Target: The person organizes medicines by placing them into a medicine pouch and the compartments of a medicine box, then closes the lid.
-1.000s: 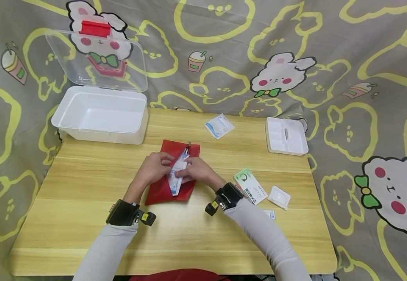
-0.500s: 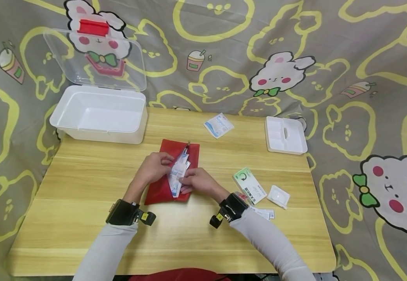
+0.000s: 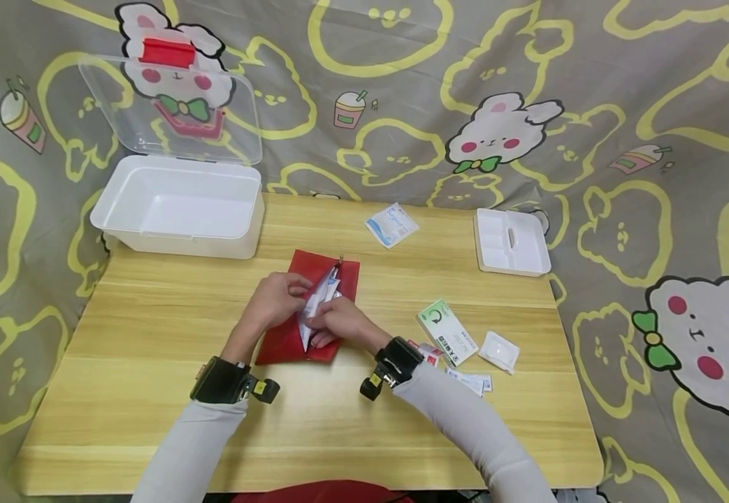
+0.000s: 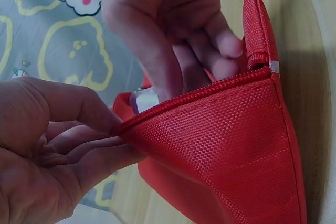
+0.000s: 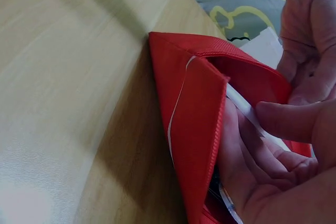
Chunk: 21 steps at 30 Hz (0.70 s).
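Observation:
A red zippered pouch (image 3: 279,344) lies at mid-table with its zip undone. My left hand (image 3: 275,300) pinches one edge of the opening between thumb and fingers, as the left wrist view shows on the pouch (image 4: 210,145). My right hand (image 3: 347,323) reaches into the mouth, its fingertips partly hidden by the red cloth. White packets (image 3: 315,305) with blue print stand in the opening. In the right wrist view, the thumb of my right hand (image 5: 278,177) lies close to a white packet edge (image 5: 240,102), spread apart from the fingers.
A white box (image 3: 182,241) with its clear lid up stands back left. A Surgical-type sachet (image 3: 392,225) lies at the back, a white divided tray (image 3: 493,262) back right. A green-and-white carton (image 3: 449,334), white pack (image 3: 499,351) and small strips (image 3: 465,381) lie right.
My right hand first drew back slightly to the right, then moved left and deeper into the pouch. The white packets now stand more edge-on. My left hand stays at the pouch edge.

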Motion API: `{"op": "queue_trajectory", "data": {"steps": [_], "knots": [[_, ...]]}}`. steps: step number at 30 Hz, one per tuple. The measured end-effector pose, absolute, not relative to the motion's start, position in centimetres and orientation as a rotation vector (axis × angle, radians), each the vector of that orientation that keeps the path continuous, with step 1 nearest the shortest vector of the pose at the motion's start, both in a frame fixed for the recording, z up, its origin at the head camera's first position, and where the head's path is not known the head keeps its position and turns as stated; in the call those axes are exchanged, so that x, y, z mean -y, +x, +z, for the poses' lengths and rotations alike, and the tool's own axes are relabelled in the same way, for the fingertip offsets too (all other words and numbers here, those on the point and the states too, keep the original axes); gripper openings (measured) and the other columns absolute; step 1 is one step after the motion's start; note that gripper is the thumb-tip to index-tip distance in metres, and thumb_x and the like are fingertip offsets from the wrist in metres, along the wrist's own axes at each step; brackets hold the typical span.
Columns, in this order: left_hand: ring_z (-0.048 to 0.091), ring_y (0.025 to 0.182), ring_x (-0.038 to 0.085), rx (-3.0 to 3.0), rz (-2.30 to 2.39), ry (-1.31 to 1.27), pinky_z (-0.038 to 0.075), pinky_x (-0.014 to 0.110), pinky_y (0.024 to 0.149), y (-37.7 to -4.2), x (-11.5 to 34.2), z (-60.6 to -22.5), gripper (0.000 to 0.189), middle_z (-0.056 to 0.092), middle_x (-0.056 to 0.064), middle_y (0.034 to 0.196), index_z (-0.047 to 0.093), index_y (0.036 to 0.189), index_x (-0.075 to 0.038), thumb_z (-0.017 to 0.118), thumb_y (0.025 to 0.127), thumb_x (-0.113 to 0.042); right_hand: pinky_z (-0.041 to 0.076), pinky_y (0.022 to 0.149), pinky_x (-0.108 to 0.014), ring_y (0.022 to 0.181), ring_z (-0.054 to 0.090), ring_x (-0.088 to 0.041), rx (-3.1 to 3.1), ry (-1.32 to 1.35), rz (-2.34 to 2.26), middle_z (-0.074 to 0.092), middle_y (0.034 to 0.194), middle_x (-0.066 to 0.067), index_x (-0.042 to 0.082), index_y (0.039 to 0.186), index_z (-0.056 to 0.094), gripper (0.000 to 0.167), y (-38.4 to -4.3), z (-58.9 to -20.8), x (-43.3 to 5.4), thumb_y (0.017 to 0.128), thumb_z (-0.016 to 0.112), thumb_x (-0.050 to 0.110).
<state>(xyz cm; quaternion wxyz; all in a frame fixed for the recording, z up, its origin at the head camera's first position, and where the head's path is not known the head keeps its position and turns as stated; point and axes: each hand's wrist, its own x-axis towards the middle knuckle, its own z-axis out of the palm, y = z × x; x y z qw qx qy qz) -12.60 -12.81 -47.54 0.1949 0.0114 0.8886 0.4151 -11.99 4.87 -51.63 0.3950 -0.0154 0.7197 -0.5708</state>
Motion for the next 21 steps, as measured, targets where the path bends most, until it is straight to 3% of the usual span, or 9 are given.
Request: {"op": "queue_trajectory", "data": {"steps": [5,12,21], "knots": [[0.070,0.109,0.034,-2.478,1.178,0.004,0.058,0.042,0.090,-12.6,12.8,-47.6,0.036,0.071,0.022,0.122,0.069,0.125,0.000,0.065,0.089,-0.002,0.058,0.055,-0.028,0.054,0.068,-0.016,-1.924,-0.068,-1.395,0.071,0.071,-0.016,-0.005,0.086,0.071,0.017,-12.0,-52.2,-4.0,0.095,0.068,0.009],[0.069,0.113,0.035,-2.461,1.184,-0.028,0.057,0.044,0.093,-12.7,12.7,-47.7,0.036,0.070,0.022,0.124,0.068,0.126,0.000,0.067,0.090,-0.002,0.057,0.052,-0.026,0.050,0.065,-0.013,-2.055,-0.110,-1.308,0.072,0.076,-0.025,-0.008,0.081,0.068,0.022,-11.5,-52.2,-3.6,0.095,0.068,0.008],[0.068,0.112,0.035,-2.444,1.190,-0.044,0.057,0.045,0.093,-12.6,12.7,-47.9,0.037,0.070,0.021,0.123,0.067,0.127,-0.001,0.067,0.090,-0.004,0.058,0.058,-0.030,0.056,0.067,-0.015,-2.125,-0.216,-1.152,0.073,0.073,-0.015,0.000,0.083,0.074,0.023,-12.2,-51.7,-4.4,0.094,0.072,0.019]]}}
